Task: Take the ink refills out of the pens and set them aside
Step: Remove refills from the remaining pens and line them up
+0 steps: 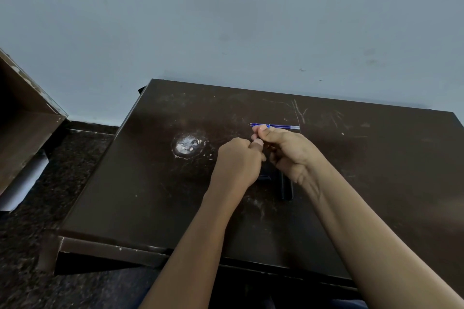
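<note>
I took it for a plain room in a home: a scratched dark tabletop (150, 183) stood low against a pale painted wall (226, 32) on speckled stone floor (37, 246).

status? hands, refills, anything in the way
Left hand and right hand closed together, what they hold is hidden. Blue refills lie beyond the fingers. Dark pens under the right wrist. Nothing blocking.

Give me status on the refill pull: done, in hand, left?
Done: blue refills lie set aside on the dark table, just beyond the hands; it looks like two. In hand: left hand and right hand are closed together over something I can't make out. Left: dark pens lie under the right wrist; whether they are emptied is unclear.
</note>
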### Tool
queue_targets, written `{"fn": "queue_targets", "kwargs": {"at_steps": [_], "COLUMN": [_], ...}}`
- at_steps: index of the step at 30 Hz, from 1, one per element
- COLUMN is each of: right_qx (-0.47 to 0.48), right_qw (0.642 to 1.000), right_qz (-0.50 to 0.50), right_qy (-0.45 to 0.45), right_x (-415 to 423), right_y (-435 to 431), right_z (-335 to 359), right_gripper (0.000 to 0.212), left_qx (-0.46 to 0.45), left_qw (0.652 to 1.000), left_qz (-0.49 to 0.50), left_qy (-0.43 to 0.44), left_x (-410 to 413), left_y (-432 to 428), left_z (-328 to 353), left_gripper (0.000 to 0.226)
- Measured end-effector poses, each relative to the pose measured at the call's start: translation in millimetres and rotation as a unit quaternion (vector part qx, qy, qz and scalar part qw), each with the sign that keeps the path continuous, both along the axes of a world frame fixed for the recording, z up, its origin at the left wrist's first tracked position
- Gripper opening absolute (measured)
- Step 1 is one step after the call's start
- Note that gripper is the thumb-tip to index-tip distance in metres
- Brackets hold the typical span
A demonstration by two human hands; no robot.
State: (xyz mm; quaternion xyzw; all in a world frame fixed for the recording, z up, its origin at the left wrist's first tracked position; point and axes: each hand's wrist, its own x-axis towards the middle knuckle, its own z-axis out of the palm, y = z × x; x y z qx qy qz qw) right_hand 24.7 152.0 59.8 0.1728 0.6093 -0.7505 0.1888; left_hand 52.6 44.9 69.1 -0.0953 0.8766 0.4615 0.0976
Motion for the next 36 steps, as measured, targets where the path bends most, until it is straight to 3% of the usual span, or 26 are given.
{"fn": "queue_targets", "kwargs": {"at_steps": [7, 9, 11, 13, 15, 17, 19, 22, 26, 29, 32, 36], "right_qx": [-0.035, -0.064, -0.114, -0.147, -0.150, -0.141, -0.124, -0.113, -0.169, -0.150, -0.110, -0.151], "right_qw": [0.998, 0.996, 0.991, 0.986, 0.984, 0.986, 0.990, 0.993, 0.986, 0.989, 0.993, 0.988], "right_qz": [0.035, 0.042, 0.045, 0.052, 0.063, 0.064, 0.048, 0.024, -0.010, 0.014, 0.030, 0.013], "right_qy": [0.040, 0.054, 0.059, 0.066, 0.073, 0.064, 0.047, 0.034, -0.003, -0.010, 0.001, -0.009], "right_x": [-3, -2, -2, -2, -2, -1, 1, 1, -1, 0, 1, -2], "right_y": [6, 8, 9, 11, 10, 7, 4, 2, 3, 3, 2, 4], "right_z": [0, 4, 9, 13, 13, 11, 9, 9, 9, 9, 8, 7], "right_gripper": [0.014, 0.014, 0.016, 0.018, 0.022, 0.025, 0.022, 0.006, 0.011, 0.008, 0.016, 0.015], "left_qx": [0.192, 0.289, 0.402, 0.445, 0.373, 0.219, 0.110, 0.076, 0.064, 0.055, 0.044, 0.026], "left_qw": [0.975, 0.944, 0.889, 0.866, 0.909, 0.970, 0.993, 0.997, 0.998, 0.998, 0.999, 1.000], "left_qz": [0.045, 0.052, 0.052, 0.041, 0.032, 0.021, 0.012, 0.005, 0.014, 0.016, 0.013, 0.011], "left_qy": [-0.099, -0.151, -0.213, -0.225, -0.181, -0.102, -0.037, -0.013, -0.014, -0.011, -0.013, -0.011], "left_x": [-3, -3, -3, -3, -3, -1, 1, 3, 2, 0, 0, 1], "left_y": [1, 0, -3, -4, -3, 0, 1, 0, 0, -1, -1, 0], "left_z": [6, 11, 17, 20, 18, 13, 7, 4, 3, 1, 1, 0], "left_gripper": [0.047, 0.046, 0.044, 0.044, 0.043, 0.044, 0.044, 0.041, 0.040, 0.043, 0.042, 0.042]}}
